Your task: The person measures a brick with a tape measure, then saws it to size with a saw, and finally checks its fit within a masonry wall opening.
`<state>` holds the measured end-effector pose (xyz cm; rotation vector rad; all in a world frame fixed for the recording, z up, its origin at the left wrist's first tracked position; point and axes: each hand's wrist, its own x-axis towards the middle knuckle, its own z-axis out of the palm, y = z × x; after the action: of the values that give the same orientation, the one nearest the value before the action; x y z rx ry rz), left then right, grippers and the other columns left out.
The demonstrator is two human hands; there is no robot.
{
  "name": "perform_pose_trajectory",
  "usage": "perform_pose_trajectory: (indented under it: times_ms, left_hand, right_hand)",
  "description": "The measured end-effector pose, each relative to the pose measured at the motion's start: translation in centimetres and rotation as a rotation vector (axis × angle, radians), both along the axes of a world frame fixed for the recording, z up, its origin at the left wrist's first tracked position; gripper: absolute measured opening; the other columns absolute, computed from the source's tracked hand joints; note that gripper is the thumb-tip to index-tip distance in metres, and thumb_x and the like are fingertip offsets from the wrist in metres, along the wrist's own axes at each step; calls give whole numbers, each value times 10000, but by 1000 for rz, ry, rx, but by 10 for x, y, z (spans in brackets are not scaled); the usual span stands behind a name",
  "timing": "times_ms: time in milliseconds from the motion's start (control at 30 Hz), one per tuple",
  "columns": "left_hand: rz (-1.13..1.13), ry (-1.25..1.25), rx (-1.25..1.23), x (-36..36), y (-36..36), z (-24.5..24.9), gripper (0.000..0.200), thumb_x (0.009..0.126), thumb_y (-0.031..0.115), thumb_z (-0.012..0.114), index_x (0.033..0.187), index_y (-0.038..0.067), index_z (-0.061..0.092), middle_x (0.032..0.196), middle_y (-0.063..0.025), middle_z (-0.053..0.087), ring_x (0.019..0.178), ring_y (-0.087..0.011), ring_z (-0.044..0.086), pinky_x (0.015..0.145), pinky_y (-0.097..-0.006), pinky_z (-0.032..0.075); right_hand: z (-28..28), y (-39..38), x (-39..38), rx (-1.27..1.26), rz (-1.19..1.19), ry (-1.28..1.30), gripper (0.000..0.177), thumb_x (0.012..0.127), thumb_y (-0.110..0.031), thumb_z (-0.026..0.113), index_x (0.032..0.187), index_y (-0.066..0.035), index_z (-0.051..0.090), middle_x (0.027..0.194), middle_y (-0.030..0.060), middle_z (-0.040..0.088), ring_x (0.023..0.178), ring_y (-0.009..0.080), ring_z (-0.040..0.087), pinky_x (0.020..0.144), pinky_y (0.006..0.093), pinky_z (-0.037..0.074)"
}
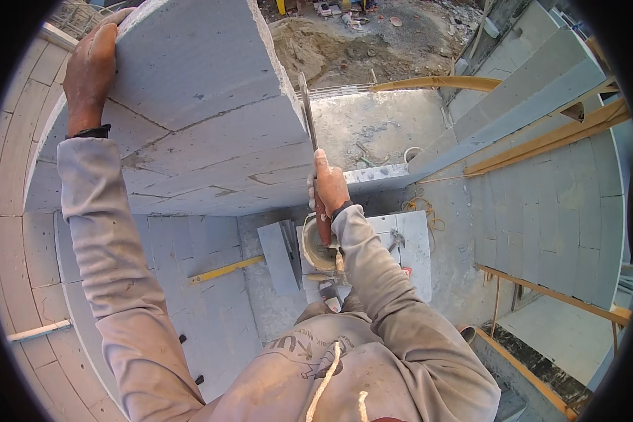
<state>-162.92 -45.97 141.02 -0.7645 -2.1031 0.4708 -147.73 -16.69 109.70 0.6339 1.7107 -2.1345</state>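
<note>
At the upper left, my left hand (91, 74) is bent over the edge of a large pale grey wall block (190, 56), gripping it. The block forms the top of a wall (211, 176) of similar blocks with rough mortar joints. My right hand (328, 188) is closed around the reddish-brown handle of a long-bladed tool (308, 112). Its narrow blade shows nearly edge-on and points up beside the block's right end; the exact kind I cannot tell. Below this hand stands a bucket (319, 253), partly hidden by the handle and my forearm.
A hammer (397, 240) lies on a pale platform (418, 264) beside the bucket. Loose blocks (278, 257) lean left of it, near a yellow bar (225, 269). An orange cord (422, 207) lies on the floor. Wooden beams (555, 137) brace the right-hand wall.
</note>
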Motion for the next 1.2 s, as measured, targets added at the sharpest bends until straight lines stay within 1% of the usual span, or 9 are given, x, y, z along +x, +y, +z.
perform_pose_trajectory:
  times_ms: [233,267,433,500,633,700,900,1033,1200]
  left_hand:
    - [229,-356,455,-1,-14,-3,352,966,247,360,1043,115,677,1266,-50,634,1073,-240,633,930,-328,469]
    - [150,-305,375,1,-11,-4,373,959,290,362,1055,123,681,1269,-54,632,1078,-234,629,934,-325,462]
    - [126,-371,557,4,4,-4,432,934,371,363,1104,132,679,1268,-73,631,1079,-228,626,935,-329,453]
    - [118,-397,580,-1,-5,-4,451,925,386,360,1126,137,677,1272,-83,628,1084,-226,625,937,-338,455]
    - [200,-370,546,1,-5,0,441,935,379,357,1108,138,683,1278,-79,625,1089,-225,627,930,-337,462]
    - [34,-84,88,-1,-5,-1,390,957,328,360,1067,144,686,1259,-92,634,1056,-237,639,905,-336,474]
    - [201,-346,469,1,-6,-3,306,956,247,384,977,123,663,1210,-112,652,992,-289,646,876,-361,481]
    - [214,-226,275,0,-1,3,304,954,262,382,933,108,643,1145,-149,666,973,-335,640,866,-390,484]
    - [85,-135,264,-4,1,-12,300,955,258,378,916,88,623,1078,-146,680,969,-354,634,855,-401,484]
  right_hand:
    - [-12,-7,12,-11,-116,361,667,973,-572,390,610,-31,532,498,58,485,381,173,482,360,299,397]
    - [-22,-8,6,-1,28,50,658,976,-558,398,625,-22,546,498,55,485,379,173,479,363,292,395]
    - [11,8,11,65,19,39,661,972,-568,396,627,-23,542,501,45,485,395,167,493,365,281,399]
    - [18,7,12,-65,-120,365,669,962,-584,403,620,-24,532,502,47,482,397,164,495,363,279,399]
    - [-19,-8,6,39,30,14,677,966,-587,393,605,-29,523,498,55,480,383,164,485,365,290,401]
    - [-16,0,-2,56,28,36,677,970,-583,389,602,-31,523,492,53,480,380,164,484,367,296,403]
    - [17,-1,19,-79,-205,507,665,973,-585,385,626,-35,526,503,52,485,404,144,497,375,287,400]
    - [-23,-4,7,4,48,-45,668,971,-592,378,629,-38,523,505,55,482,422,157,511,386,290,411]
    - [19,3,12,-76,-82,320,674,966,-608,373,633,-40,518,511,53,481,422,151,512,379,275,408]
